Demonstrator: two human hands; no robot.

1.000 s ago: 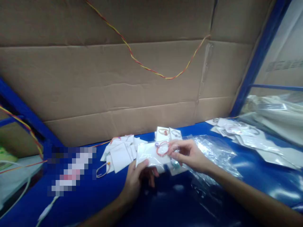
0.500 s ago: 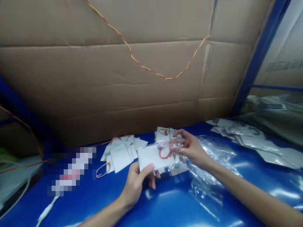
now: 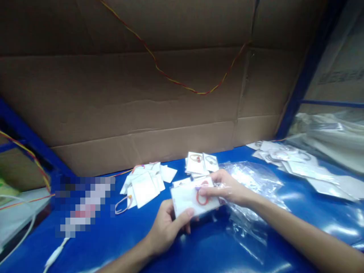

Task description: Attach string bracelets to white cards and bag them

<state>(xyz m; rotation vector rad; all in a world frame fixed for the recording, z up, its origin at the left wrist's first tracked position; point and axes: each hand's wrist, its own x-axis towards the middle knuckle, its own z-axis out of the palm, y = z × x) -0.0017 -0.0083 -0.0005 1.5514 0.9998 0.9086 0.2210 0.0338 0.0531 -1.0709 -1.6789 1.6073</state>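
Note:
A white card [image 3: 184,203] with a red loop, which looks like a bracelet [image 3: 202,199], is held between my two hands above the blue table. My left hand [image 3: 170,223] grips its left lower edge, thumb on top and fingers beneath. My right hand [image 3: 227,187] pinches the right side, thumb over the red bracelet and the other fingers behind the card. Clear plastic seems to stick out by the right fingers. Just beyond lie bagged cards [image 3: 196,163] bearing bracelets. Left of them is a loose pile of white cards [image 3: 145,189], with a pale bracelet [image 3: 123,205] at its edge.
Crumpled clear plastic bags [image 3: 253,185] lie under and beside my right forearm. More bagged cards [image 3: 309,167] spread at the far right. A cardboard wall [image 3: 159,102] with a hanging wire closes off the back. A blurred-out strip with a white cable [image 3: 55,254] lies left.
My right hand has come down from above the card's right end and now pinches it, thumb on the bracelet. The card has shifted slightly right and nearer.

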